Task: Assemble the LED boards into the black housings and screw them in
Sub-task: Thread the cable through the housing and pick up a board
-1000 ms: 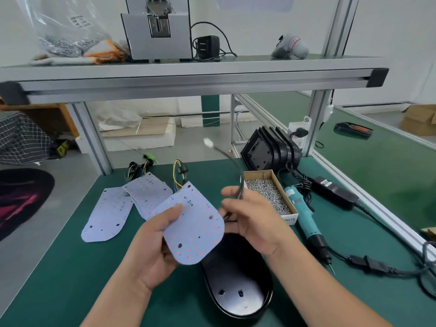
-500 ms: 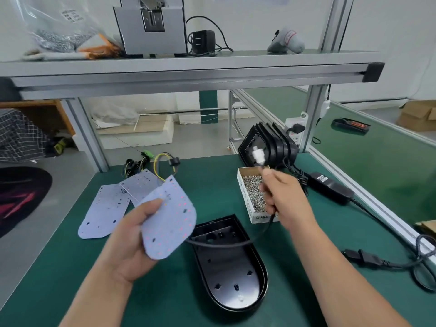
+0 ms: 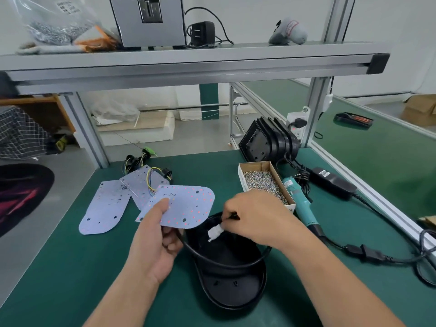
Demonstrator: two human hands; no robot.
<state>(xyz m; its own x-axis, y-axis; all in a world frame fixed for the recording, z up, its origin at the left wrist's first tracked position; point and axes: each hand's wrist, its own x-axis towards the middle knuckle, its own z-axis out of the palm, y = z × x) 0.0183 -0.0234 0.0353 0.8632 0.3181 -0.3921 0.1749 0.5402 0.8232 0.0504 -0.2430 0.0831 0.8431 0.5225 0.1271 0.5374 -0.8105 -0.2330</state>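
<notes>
Out beyond the left hand's knuckles, two spare LED boards (image 3: 106, 208) lie flat on the green mat, well clear of the work. The left hand (image 3: 153, 244) pinches the LED board (image 3: 186, 206) by its near edge, thumb on top and fingers curled beneath, holding it tilted just above the far-left rim of the black housing (image 3: 226, 289). That thumb presses on the populated face, so a hard squeeze could flex the thin board or smear its LEDs.

From under this hand a black cable (image 3: 236, 266) sweeps in a loose loop across the open housing. If the board goes down with that loop unrouted, I reckon the cable gets trapped between board and shell, and the board will not seat flat for its screws.

The right hand (image 3: 257, 220) pinches the cable just behind its white connector (image 3: 215, 232), fingertips drawn together over the housing's far end. A sharp tug here could strain the lead where it joins the board.

Just past the right hand's knuckles sits the open screw box (image 3: 266, 185), with the electric screwdriver (image 3: 299, 204) beside it; a careless swing of that wrist could spill the screws.
</notes>
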